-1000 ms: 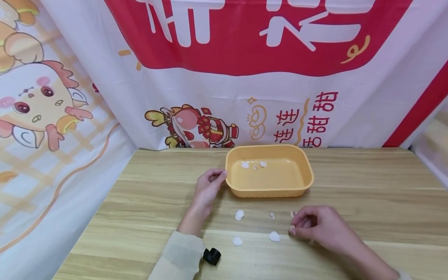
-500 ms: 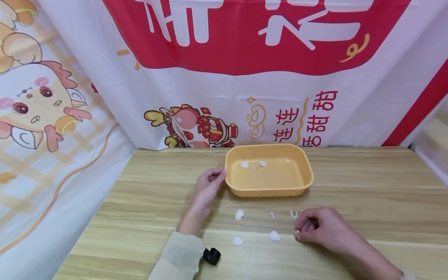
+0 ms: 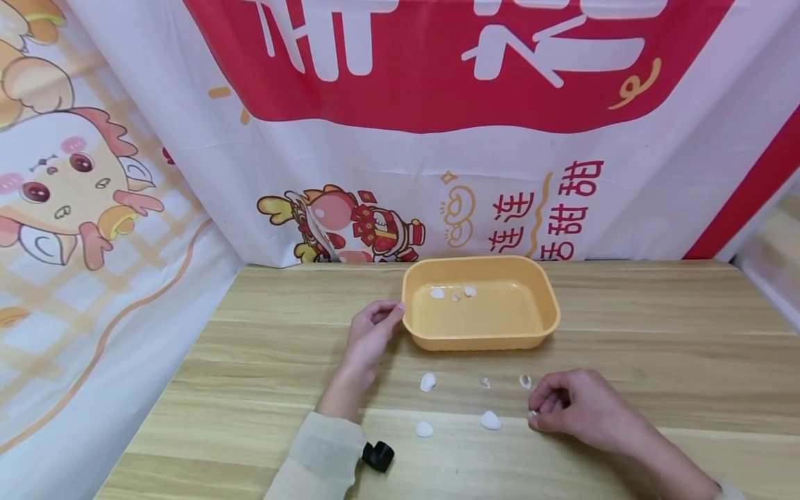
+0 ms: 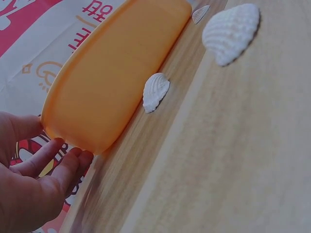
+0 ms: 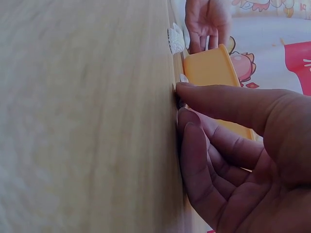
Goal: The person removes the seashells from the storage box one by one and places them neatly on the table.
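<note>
My left hand [image 3: 370, 340] touches the left end of a yellow plastic basin [image 3: 480, 343], fingertips against its outer wall and thumb at the rim. Low over the table, my right hand [image 3: 578, 403] pinches a small pale seashell [image 3: 532, 414] between thumb and fingers, mostly hidden by them. Just beyond those fingertips lies a small shell with a dark middle [image 3: 525, 382]. Several white seashells lie before the basin, among them a ribbed shell [image 4: 232, 34] and another ribbed shell [image 4: 156, 92] close to its wall. Inside the basin are 3 small shells [image 3: 437, 293].
The wooden table [image 3: 281, 389] ends at a white and red printed cloth [image 3: 375, 160] hanging behind the basin. A black strap piece [image 3: 378, 457] shows at the left sleeve [image 3: 325, 451].
My right hand has shifted slightly to the right along the table, so the shell with the dark middle now shows fully. The left hand stays at the basin.
</note>
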Tool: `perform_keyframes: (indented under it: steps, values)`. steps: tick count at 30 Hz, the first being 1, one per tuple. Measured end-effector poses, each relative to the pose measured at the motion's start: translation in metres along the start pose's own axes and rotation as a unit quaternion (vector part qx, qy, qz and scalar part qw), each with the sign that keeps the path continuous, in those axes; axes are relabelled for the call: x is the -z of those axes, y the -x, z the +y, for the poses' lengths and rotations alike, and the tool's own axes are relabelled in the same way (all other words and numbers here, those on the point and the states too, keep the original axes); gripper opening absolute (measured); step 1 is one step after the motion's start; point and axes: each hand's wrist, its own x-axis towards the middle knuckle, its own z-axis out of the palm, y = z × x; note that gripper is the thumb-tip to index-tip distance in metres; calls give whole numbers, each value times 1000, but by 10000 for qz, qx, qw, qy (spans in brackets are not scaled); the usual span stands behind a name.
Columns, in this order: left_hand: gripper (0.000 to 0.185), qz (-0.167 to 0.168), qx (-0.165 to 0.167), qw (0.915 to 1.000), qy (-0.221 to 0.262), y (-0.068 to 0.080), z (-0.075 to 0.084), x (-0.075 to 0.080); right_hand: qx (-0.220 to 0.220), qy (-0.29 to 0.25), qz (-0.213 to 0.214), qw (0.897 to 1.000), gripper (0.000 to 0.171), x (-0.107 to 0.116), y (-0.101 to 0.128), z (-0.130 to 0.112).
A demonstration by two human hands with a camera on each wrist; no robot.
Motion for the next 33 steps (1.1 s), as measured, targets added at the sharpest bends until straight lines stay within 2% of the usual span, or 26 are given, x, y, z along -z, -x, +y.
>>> perform_keyframes:
  steps: [23,33]
  values:
    - [28,-3,-9,10000,26,0,2,0,-91,7,-142,9999,19,4,-1,-1]
    - [29,-42,22,10000,3,0,0,1,5,-109,-164,9998,20,3,-1,2]
